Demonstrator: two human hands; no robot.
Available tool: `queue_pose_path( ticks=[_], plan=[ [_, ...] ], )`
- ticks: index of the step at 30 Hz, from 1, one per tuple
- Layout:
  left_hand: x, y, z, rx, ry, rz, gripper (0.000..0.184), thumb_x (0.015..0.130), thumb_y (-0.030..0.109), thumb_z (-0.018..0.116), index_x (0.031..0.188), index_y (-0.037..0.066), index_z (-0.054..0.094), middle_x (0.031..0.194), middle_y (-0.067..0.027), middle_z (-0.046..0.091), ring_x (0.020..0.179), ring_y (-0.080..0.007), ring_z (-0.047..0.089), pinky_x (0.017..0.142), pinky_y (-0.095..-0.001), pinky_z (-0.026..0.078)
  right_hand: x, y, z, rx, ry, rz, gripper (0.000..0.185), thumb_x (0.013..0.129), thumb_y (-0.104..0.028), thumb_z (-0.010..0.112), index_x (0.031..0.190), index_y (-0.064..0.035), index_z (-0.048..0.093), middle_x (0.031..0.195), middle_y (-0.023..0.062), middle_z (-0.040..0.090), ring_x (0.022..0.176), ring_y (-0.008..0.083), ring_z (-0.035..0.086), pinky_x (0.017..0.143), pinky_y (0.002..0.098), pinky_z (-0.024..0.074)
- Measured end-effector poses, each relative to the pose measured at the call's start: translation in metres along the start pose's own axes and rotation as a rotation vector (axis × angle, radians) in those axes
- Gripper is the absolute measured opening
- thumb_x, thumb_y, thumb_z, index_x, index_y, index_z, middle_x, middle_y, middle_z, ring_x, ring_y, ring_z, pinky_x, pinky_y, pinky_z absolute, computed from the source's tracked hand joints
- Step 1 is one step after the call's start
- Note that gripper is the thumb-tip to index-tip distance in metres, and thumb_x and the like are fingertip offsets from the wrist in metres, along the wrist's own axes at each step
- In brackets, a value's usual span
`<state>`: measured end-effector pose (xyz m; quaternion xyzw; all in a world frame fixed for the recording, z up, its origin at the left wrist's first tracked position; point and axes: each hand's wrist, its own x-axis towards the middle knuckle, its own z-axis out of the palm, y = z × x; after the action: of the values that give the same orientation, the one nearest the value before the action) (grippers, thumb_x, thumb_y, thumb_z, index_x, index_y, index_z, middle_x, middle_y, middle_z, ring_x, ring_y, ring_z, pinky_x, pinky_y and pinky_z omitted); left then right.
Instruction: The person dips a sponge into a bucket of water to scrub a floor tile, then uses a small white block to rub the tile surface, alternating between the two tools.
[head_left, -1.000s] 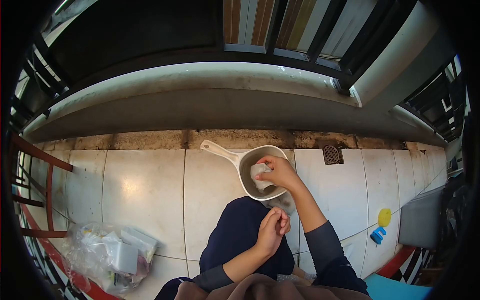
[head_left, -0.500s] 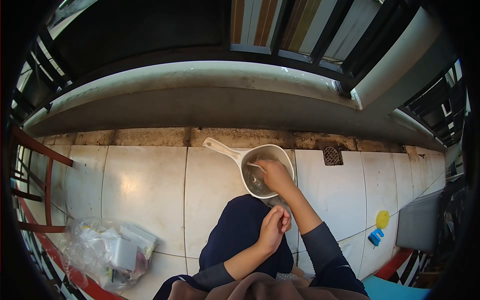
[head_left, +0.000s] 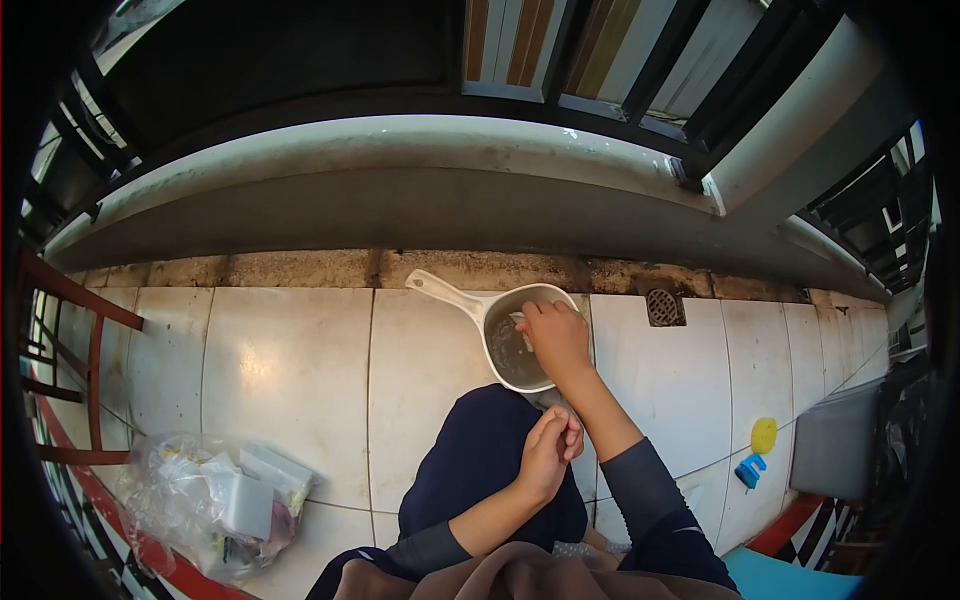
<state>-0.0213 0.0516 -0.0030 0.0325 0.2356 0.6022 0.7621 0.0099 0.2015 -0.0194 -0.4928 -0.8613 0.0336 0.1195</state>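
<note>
A white plastic water dipper (head_left: 446,293) stands on the tiled floor before my knee, its handle pointing to the upper left. Murky water with small bubbles (head_left: 508,345) lies inside it. My right hand (head_left: 553,335) is over the dipper's right side, fingers pinched on a thin white piece (head_left: 521,325) that reaches toward the water; its kind is not clear. Loosely curled into a fist, my left hand (head_left: 548,455) rests by my knee under the right forearm, with nothing visible in it.
A clear plastic bag of items (head_left: 215,505) lies at lower left, near a brown wooden chair (head_left: 95,385). To the right are a floor drain (head_left: 664,308), a yellow sponge (head_left: 764,436), a blue brush-like item (head_left: 750,470) and a grey bin (head_left: 840,445). A low wall (head_left: 420,215) runs behind.
My right hand has risen slightly and its fingers have turned, with the white piece now more upright at the fingertips. My left hand stays in place.
</note>
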Motion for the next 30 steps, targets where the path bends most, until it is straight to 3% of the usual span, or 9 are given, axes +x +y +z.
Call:
queue_pose_path(
  ticks=[2,5,8,11,14,17,20,26,30],
  plan=[
    [0.000,0.000,0.001,0.004,0.002,0.010,0.020,0.093,0.020,0.039,0.079,0.008,0.045,0.064,0.0003,0.038,0.051,-0.0085,0.033,0.051,-0.0232,0.028,-0.004,-0.002,0.011,-0.103,0.024,-0.084,0.013,0.073,-0.008,0.062,0.086,-0.0087,0.060,0.071,0.0097,0.059,0.074,0.0237,0.061,0.064,0.0358,0.0510],
    [0.000,0.000,-0.001,-0.006,0.007,0.006,0.020,0.093,0.021,0.039,0.079,0.008,0.045,0.064,0.0004,0.038,0.051,-0.0086,0.033,0.051,-0.0233,0.028,-0.011,0.001,0.024,-0.027,-0.222,-0.081,0.021,0.072,-0.006,0.062,0.092,-0.0080,0.060,0.081,0.0125,0.062,0.082,0.0264,0.061,0.067,0.0372,0.0514],
    [0.000,0.000,-0.001,0.001,0.003,0.009,0.019,0.093,0.021,0.040,0.079,0.008,0.046,0.064,0.0004,0.038,0.051,-0.0087,0.033,0.051,-0.0233,0.028,-0.002,0.003,0.020,0.001,-0.685,0.007,0.028,0.071,-0.005,0.061,0.099,-0.0069,0.058,0.096,0.0155,0.062,0.093,0.0292,0.060,0.073,0.0396,0.0504],
    [0.001,-0.001,0.000,0.007,0.008,0.012,0.019,0.093,0.020,0.040,0.079,0.008,0.046,0.064,0.0003,0.038,0.051,-0.0088,0.033,0.051,-0.0232,0.028,0.002,0.006,0.008,0.193,-0.638,0.068,0.034,0.072,-0.007,0.061,0.106,-0.0072,0.057,0.109,0.0189,0.058,0.100,0.0328,0.056,0.076,0.0418,0.0487],
    [0.001,-0.001,-0.001,0.022,0.018,0.000,0.019,0.093,0.020,0.040,0.079,0.008,0.045,0.063,0.0003,0.037,0.051,-0.0089,0.033,0.051,-0.0231,0.027,0.002,0.014,-0.006,0.342,-0.395,0.126,0.036,0.078,-0.008,0.058,0.114,-0.0097,0.053,0.107,0.0172,0.059,0.095,0.0295,0.059,0.077,0.0402,0.0483],
    [0.000,-0.001,0.000,0.031,0.017,0.000,0.019,0.093,0.020,0.040,0.079,0.008,0.045,0.063,0.0003,0.037,0.051,-0.0090,0.034,0.052,-0.0230,0.027,0.003,0.035,-0.010,0.958,-0.414,0.219,0.035,0.086,-0.009,0.052,0.120,-0.0110,0.047,0.104,0.0113,0.061,0.092,0.0212,0.060,0.072,0.0352,0.0493],
    [0.001,-0.001,0.000,0.035,0.010,-0.011,0.019,0.093,0.021,0.040,0.079,0.008,0.045,0.063,0.0003,0.037,0.052,-0.0090,0.034,0.052,-0.0228,0.027,0.006,0.016,-0.052,1.298,-0.528,0.415,0.033,0.091,-0.003,0.043,0.123,-0.0098,0.041,0.102,0.0055,0.060,0.092,0.0144,0.058,0.069,0.0283,0.0494],
    [0.001,-0.003,-0.001,0.047,0.016,-0.002,0.019,0.092,0.020,0.040,0.079,0.008,0.045,0.063,0.0002,0.038,0.051,-0.0089,0.034,0.052,-0.0228,0.028,0.004,0.018,-0.015,1.300,-0.419,0.302,0.022,0.093,-0.025,0.047,0.112,-0.0133,0.048,0.084,0.0011,0.053,0.072,0.0072,0.049,0.061,0.0251,0.0476],
    [0.002,-0.004,-0.002,0.054,0.005,0.012,0.019,0.092,0.021,0.040,0.079,0.008,0.045,0.064,0.0001,0.039,0.050,-0.0088,0.034,0.051,-0.0229,0.028,0.003,-0.001,-0.012,0.999,-0.282,0.333,0.036,0.086,-0.044,0.055,0.095,-0.0102,0.050,0.071,0.0020,0.049,0.062,0.0106,0.044,0.054,0.0266,0.0414]
  ],
)
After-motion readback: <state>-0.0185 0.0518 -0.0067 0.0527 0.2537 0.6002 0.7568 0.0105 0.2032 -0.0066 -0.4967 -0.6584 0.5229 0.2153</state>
